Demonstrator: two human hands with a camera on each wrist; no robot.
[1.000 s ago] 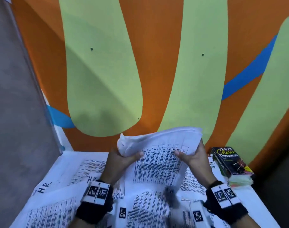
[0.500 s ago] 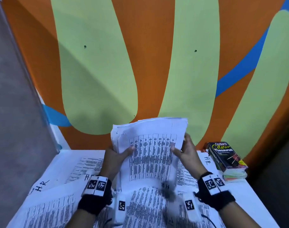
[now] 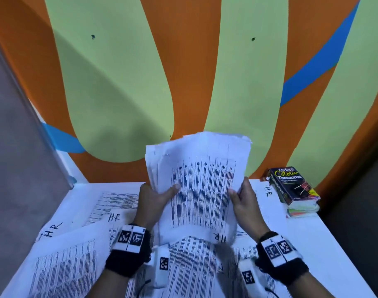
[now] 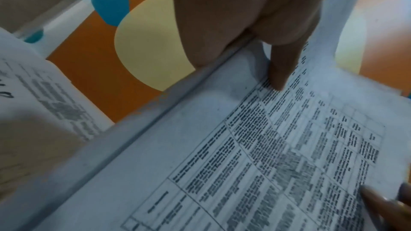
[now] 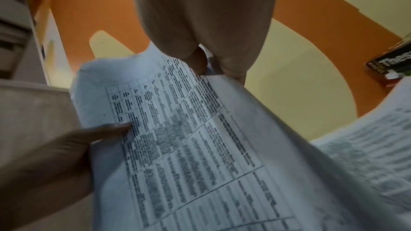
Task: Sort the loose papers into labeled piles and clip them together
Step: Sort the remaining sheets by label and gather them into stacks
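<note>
Plainly gripping stack [image 3: 202, 186] upright by both edges, left hand [image 3: 156, 197] and right hand [image 3: 246, 201] thumbs pinching; loose sheets could slip, fan out.

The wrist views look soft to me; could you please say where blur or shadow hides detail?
Left wrist: the stack of papers has smeared, unreadable print, and the left hand is dim. Right wrist: the right hand is dark and soft. Head: the stack's lower edge blurs near the wrists; the book stays legible.
</note>
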